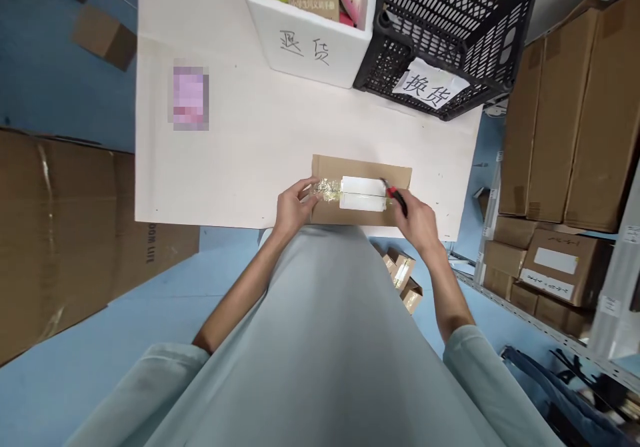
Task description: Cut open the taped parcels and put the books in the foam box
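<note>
A flat brown cardboard box (327, 165) lies at the table's front edge, right against my body. Clear tape and a white label (361, 201) run along its top, and a slit line crosses the label lengthwise. My left hand (294, 208) grips the box's left end, with fingertips at the crumpled tape (327, 189). In my right hand (416, 217) is a red and black utility knife (395, 197). Its tip points left and rests at the right end of the label. Whether the blade is in the cardboard, I cannot tell.
On the white table (225, 160) stand a white foam bin (310, 47) holding books and a black plastic crate (425, 67) with a paper sign. A blurred pink item (189, 99) lies at the left. Large cartons (70, 233) flank the left side; shelved boxes (565, 260) the right.
</note>
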A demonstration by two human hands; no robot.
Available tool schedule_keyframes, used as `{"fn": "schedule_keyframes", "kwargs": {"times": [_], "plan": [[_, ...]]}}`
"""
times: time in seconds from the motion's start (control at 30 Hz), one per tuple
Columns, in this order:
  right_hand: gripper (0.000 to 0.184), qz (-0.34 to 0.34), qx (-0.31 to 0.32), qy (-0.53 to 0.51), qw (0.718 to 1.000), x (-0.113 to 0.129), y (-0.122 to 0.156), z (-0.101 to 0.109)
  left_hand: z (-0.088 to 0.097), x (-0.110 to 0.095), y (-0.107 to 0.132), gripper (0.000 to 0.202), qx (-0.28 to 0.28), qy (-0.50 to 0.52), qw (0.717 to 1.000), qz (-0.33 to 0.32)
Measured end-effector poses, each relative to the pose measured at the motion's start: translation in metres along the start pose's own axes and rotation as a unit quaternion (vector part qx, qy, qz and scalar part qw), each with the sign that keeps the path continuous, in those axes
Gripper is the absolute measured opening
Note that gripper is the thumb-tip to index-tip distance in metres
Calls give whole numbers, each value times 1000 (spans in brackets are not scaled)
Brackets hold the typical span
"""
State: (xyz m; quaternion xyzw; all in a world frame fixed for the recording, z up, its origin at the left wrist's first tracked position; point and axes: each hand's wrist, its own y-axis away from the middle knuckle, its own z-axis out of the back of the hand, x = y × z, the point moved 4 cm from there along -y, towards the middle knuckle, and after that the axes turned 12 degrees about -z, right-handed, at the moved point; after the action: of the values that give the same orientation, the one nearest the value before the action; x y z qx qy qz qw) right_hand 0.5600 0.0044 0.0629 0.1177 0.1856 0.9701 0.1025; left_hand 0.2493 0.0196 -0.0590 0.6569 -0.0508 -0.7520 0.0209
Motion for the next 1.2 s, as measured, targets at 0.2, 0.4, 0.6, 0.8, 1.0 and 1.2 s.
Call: {"fn": "schedule_keyframes", "kwargs": {"times": [0.2,0.4,0.6,0.8,1.0,1.2], "plan": [[51,168,135,185,959,95,-17,-18,-5,11,-2,39,-18,47,999,8],[47,213,165,285,920,119,-35,-26,-7,10,-3,37,-29,55,998,0],[43,228,172,322,903,129,-34,-18,-6,6,-3,36,-34,48,998,9],[47,224,174,349,893,148,-23,-14,-9,6,-3,36,-52,49,997,22],[46,152,174,370,900,108,-27,-6,-11,5,-1,33,-75,23,996,39],[46,18,155,385,910,-12,-27,28,-10,3,0,33,-77,21,996,29]]}}
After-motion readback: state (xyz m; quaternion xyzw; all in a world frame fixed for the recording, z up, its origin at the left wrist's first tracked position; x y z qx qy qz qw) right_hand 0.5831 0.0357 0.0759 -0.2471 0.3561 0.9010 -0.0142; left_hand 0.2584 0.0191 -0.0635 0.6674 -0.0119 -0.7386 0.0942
